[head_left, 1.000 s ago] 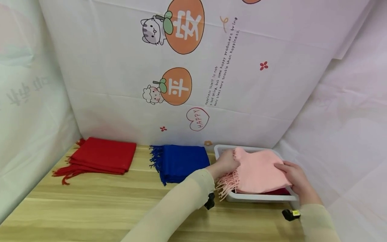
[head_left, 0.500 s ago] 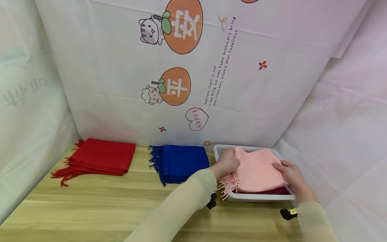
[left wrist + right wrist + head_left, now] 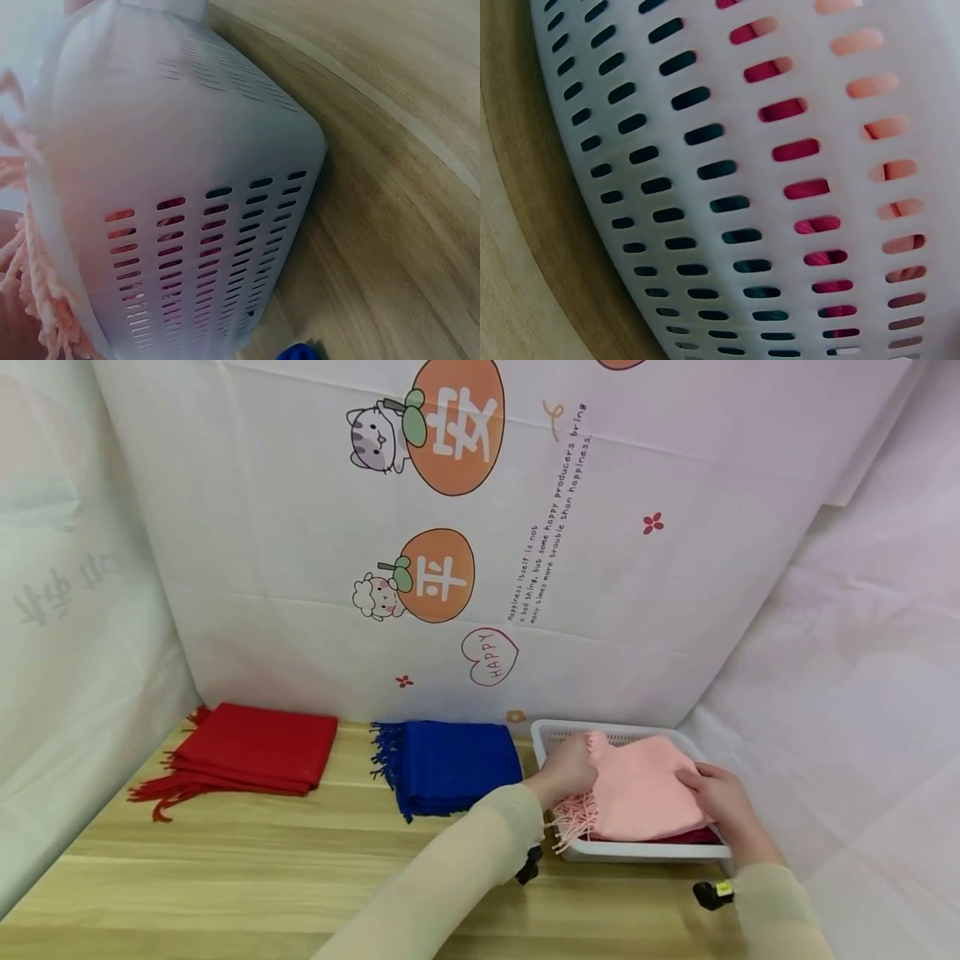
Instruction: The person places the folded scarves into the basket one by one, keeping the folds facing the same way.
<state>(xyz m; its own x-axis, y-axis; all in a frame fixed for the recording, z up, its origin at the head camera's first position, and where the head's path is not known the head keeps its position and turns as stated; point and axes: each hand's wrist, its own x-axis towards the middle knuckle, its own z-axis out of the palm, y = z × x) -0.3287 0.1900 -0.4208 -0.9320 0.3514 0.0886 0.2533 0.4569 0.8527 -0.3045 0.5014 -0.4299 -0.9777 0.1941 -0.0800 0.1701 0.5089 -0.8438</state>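
Note:
A folded pink fringed scarf [image 3: 645, 789] lies over the white slotted plastic basket [image 3: 637, 850] at the right of the table. My left hand [image 3: 568, 768] grips its fringed end inside the basket's left side. At the opposite end, my right hand [image 3: 723, 802] holds the scarf's right edge, thumb on top. Some pink fringe [image 3: 45, 292] hangs over the rim in the left wrist view. A dark red cloth [image 3: 690, 837] shows beneath the pink scarf. Through the slots in the right wrist view, dark teal [image 3: 705, 135] appears lower down.
A folded blue fringed scarf [image 3: 461, 764] lies left of the basket, close to my left forearm. Farther left is a folded red fringed scarf [image 3: 258, 747]. White printed sheets [image 3: 300, 568] enclose the back and sides of the wooden table [image 3: 247, 877].
The fringed end of the pink scarf has shifted right and farther inside the basket with my left hand. My right hand has moved slightly left, still holding the other end.

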